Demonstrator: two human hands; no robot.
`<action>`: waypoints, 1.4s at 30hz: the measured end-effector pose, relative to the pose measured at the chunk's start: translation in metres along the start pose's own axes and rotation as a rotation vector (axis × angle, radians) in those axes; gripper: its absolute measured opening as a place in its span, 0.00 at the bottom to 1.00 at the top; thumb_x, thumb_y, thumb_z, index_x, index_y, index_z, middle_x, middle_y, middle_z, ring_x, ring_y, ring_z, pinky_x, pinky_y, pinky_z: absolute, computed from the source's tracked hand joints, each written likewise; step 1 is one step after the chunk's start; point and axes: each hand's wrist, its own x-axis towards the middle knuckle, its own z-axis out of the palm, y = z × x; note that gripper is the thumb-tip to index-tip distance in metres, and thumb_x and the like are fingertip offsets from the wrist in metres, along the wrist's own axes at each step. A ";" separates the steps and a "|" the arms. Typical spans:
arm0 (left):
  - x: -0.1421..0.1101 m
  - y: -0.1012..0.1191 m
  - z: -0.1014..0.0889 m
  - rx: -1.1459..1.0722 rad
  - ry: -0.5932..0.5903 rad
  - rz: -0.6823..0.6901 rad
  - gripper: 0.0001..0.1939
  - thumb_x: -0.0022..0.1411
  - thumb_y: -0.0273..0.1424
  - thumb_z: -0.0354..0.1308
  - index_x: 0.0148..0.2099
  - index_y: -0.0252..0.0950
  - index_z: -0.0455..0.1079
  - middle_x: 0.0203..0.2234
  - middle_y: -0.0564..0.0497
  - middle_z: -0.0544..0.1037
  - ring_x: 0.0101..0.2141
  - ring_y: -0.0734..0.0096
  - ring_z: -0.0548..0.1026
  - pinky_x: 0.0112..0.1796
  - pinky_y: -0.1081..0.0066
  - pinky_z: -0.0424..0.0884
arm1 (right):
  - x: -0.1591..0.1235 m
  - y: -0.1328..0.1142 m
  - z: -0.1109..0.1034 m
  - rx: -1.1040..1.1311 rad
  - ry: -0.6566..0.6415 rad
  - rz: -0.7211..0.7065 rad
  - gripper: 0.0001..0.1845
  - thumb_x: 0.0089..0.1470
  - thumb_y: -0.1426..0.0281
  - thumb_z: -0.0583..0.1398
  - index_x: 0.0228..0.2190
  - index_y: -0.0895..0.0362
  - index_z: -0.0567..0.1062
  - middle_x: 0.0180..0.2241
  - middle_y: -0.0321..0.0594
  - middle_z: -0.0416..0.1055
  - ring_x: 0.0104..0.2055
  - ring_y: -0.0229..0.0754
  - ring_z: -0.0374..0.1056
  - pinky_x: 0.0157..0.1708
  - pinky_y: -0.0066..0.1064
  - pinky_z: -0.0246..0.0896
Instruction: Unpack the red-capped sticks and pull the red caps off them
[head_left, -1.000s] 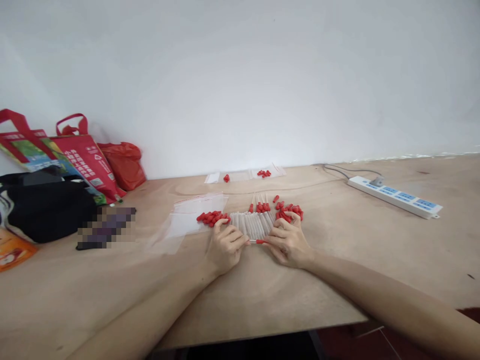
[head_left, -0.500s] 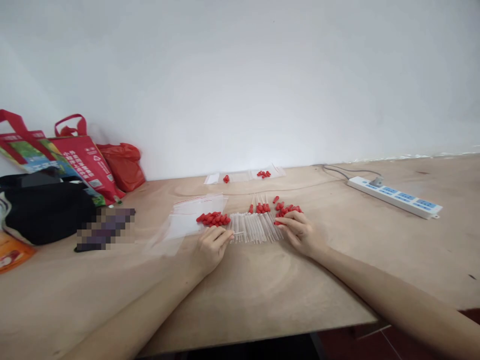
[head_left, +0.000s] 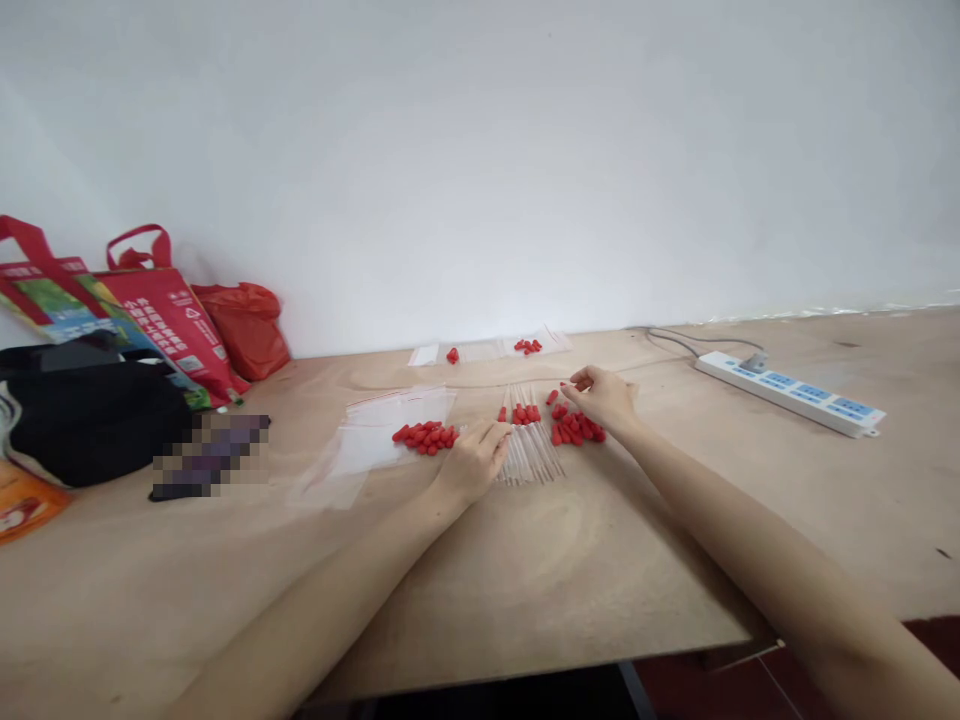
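My left hand (head_left: 474,462) lies over the left part of a row of thin clear tubes (head_left: 531,458). Its fingers are pressed together; whatever they pinch is hidden. A little higher and to the right, my right hand (head_left: 606,398) hovers beyond a heap of red rubber bulbs (head_left: 577,428). Thumb and forefinger close on a small red tip, apparently a bulb (head_left: 563,385), mostly covered by the fingers. Behind the row lie several droppers (head_left: 527,413), red bulbs toward me and tubes pointing away. More red bulbs (head_left: 424,438) are piled left of my left hand.
Clear zip bags (head_left: 390,415) lie at left on the wooden table (head_left: 525,590). Further bags (head_left: 480,352) with a few bulbs rest by the wall. A power strip (head_left: 787,393) is at right; shopping bags (head_left: 176,330) and a black bag (head_left: 94,425) stand at left.
My left hand has moved right over the tubes; the tube it held is no longer visible. My right hand has lifted away from the row, up past the bulb heap.
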 end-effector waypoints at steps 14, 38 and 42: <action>0.001 0.014 0.004 -0.169 -0.202 0.108 0.06 0.59 0.28 0.49 0.35 0.34 0.66 0.30 0.48 0.73 0.33 0.69 0.71 0.36 0.71 0.70 | -0.003 0.002 0.007 -0.158 -0.105 0.094 0.10 0.42 0.61 0.56 0.26 0.53 0.72 0.23 0.36 0.71 0.34 0.44 0.65 0.44 0.46 0.40; -0.031 -0.006 -0.034 -0.048 -0.150 -0.124 0.06 0.54 0.32 0.55 0.34 0.37 0.69 0.32 0.50 0.74 0.36 0.66 0.69 0.41 0.61 0.63 | -0.010 -0.008 0.008 -0.147 -0.085 -0.052 0.13 0.48 0.60 0.53 0.25 0.53 0.74 0.26 0.36 0.73 0.36 0.43 0.64 0.45 0.44 0.39; -0.029 -0.011 -0.036 -0.013 -0.127 -0.163 0.05 0.54 0.30 0.54 0.34 0.37 0.69 0.32 0.50 0.73 0.37 0.65 0.68 0.40 0.62 0.63 | -0.016 -0.029 0.016 -0.291 -0.156 -0.216 0.16 0.45 0.56 0.54 0.23 0.53 0.75 0.30 0.40 0.73 0.40 0.47 0.61 0.45 0.47 0.37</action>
